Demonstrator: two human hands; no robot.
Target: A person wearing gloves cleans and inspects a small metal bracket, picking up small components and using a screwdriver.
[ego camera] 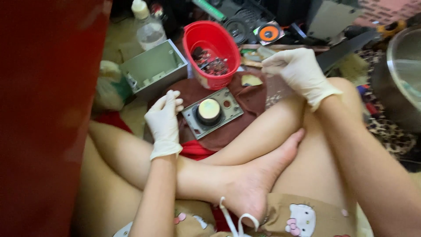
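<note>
Dim warm light, soft motion blur

Home floor serving as a makeshift salvage workshop: person sitting cross-legged on the ground; red tub (pixel 210 52) holding small parts, metal box (pixel 153 66), loose speakers (pixel 239 28), plastic bottle (pixel 149 28) and steel pot (pixel 401 79) crowding around.

A broad dark-red surface (pixel 48 109) fills the view left of the left hand, too close and blurred to identify. Beyond both hands the floor is crowded with dark electronic clutter (pixel 263 22). Right of the right hand lie a leopard-print cloth (pixel 390 131) and a large round metal pot (pixel 401 79).
</note>
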